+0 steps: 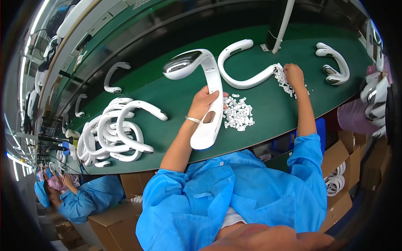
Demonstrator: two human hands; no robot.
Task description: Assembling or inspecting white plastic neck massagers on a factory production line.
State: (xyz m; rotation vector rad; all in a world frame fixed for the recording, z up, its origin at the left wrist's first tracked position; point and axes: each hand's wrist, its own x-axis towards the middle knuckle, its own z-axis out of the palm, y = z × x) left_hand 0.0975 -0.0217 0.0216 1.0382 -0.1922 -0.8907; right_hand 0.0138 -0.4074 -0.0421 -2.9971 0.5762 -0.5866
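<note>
Currently: left hand [202,101] clasps one white U-shaped neck unit [204,90], raised above the green bench [167,90]. Right hand [294,75] pinches into a far heap of small white clips [285,81]; second heap [238,112] beside the unit. Judged midway: stack of units [115,136] at left, singles unhandled.
</note>
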